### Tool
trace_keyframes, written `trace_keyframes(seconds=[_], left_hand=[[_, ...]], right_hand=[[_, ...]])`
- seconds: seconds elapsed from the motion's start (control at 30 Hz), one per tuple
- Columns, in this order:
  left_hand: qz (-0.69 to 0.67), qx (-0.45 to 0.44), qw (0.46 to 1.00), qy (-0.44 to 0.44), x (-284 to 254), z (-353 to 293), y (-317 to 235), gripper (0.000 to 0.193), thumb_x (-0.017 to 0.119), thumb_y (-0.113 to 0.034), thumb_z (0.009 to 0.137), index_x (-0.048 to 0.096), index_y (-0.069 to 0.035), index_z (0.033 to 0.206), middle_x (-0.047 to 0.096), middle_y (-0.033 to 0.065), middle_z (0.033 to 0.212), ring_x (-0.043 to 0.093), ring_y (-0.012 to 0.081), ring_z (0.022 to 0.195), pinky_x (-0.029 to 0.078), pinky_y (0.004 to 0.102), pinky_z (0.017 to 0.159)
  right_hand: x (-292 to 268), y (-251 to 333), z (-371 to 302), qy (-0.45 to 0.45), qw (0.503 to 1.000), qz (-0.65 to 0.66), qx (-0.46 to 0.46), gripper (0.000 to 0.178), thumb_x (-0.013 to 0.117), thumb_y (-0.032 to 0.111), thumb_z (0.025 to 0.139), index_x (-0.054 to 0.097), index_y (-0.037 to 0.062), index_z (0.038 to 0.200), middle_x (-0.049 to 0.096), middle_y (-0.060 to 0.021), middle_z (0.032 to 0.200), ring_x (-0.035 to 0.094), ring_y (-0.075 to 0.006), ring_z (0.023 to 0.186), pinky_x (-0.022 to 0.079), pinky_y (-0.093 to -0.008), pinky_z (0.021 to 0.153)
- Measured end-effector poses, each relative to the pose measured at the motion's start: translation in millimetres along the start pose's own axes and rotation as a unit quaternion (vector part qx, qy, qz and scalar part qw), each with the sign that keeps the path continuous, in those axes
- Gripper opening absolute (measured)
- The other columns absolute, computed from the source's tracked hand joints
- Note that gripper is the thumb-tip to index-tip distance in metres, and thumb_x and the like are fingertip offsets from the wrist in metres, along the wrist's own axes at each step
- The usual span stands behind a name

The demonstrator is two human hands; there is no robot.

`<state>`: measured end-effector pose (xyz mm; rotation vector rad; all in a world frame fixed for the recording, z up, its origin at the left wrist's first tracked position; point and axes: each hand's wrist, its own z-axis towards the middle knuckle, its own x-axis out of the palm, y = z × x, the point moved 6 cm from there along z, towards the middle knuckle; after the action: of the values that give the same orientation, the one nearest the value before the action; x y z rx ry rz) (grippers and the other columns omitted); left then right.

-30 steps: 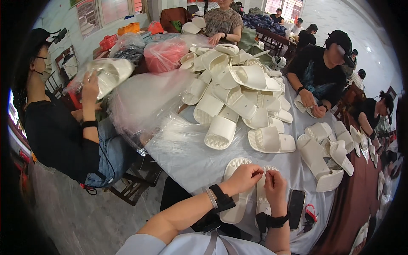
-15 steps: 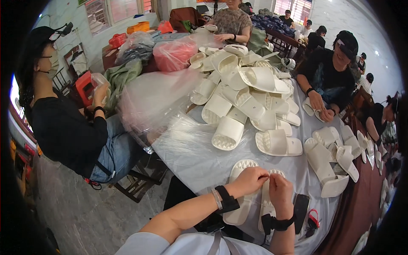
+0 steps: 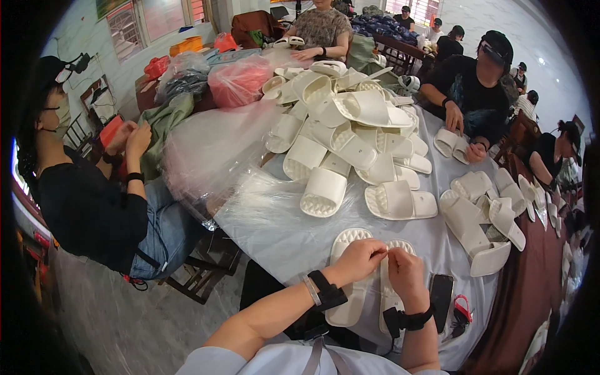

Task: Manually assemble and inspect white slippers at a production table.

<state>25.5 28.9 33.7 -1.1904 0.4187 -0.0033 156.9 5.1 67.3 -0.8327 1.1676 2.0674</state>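
Two cream slide slippers lie side by side at the table's near edge, a left slipper [image 3: 347, 314] and a right slipper [image 3: 390, 290]. Over the toe-end straps, my left hand [image 3: 361, 259] is closed in a pinch, fingertips meeting those of the other hand. My right hand [image 3: 406, 272] is likewise closed, thumb and fingers pressed together above the right slipper. Whatever is between the fingertips is too small to make out. Both hands partly cover the slippers.
Beyond my hands rises a big pile of cream slippers [image 3: 365, 103]. Thin clear plastic strands [image 3: 269, 197] lie left of it. A phone [image 3: 441, 303] and a red-and-black small item [image 3: 461, 310] sit at right, below more slippers [image 3: 465, 219]. Co-workers sit around the table.
My view has shifted slightly; my hands keep their fingertip pinch over the slippers. The person at left has brought both hands up together, and the person at right has lifted a hand over slippers.
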Motion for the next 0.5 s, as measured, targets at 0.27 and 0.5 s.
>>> trace_keyframes(seconds=[0.27,0.5], left_hand=[[0.002,0.004,1.000,0.015,2.4,-0.3,-2.9,0.010,0.062,-0.008,0.084,0.065,-0.001,0.091,0.063,0.0151,0.081,0.061,0.0310,0.074,0.048,0.0357,0.067],[0.011,0.000,1.000,0.011,-0.2,-2.1,1.2,0.010,0.062,-0.009,0.085,0.065,-0.001,0.091,0.062,0.0143,0.079,0.060,0.0277,0.071,0.047,0.0347,0.065]], right_hand=[[-2.8,3.4,-0.5,0.003,1.000,0.014,-0.012,0.001,0.061,0.006,0.083,0.060,0.0063,0.084,0.060,-0.0174,0.066,0.061,-0.0367,0.061,0.048,-0.0440,0.054],[2.3,5.6,0.1,0.057,0.998,-0.008,-0.033,0.004,0.061,0.002,0.082,0.060,0.0048,0.083,0.060,-0.0183,0.066,0.061,-0.0386,0.063,0.048,-0.0436,0.054]])
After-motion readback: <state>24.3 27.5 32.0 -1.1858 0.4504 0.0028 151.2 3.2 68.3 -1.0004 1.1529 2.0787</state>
